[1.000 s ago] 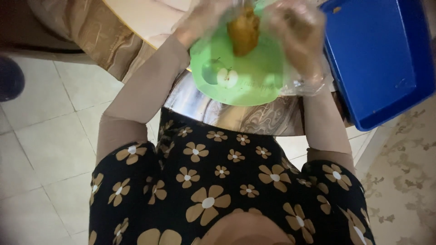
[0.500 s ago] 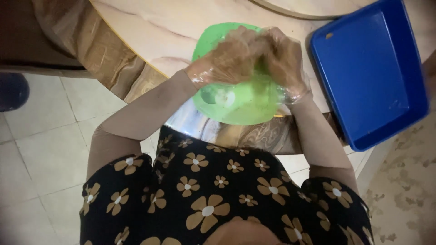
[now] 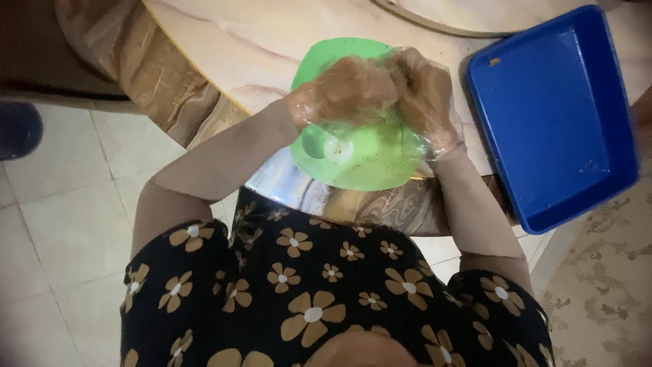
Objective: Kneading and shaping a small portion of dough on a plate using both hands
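Note:
Both my hands wear clear plastic gloves and are pressed together over a green plate at the table's near edge. My left hand and my right hand close against each other, fingers curled. Whatever sits between the palms is almost wholly hidden; only a dark sliver shows where the hands meet. A small pale round thing lies on the plate below the hands.
The plate rests on a round marble-patterned table. A blue rectangular tray with a few crumbs lies to the right, overhanging the edge. A tiled floor is on the left, a patterned rug at the lower right.
A second ago my hands held a brown piece of food up above the plate. They have since come down and closed together over the plate, hiding the piece.

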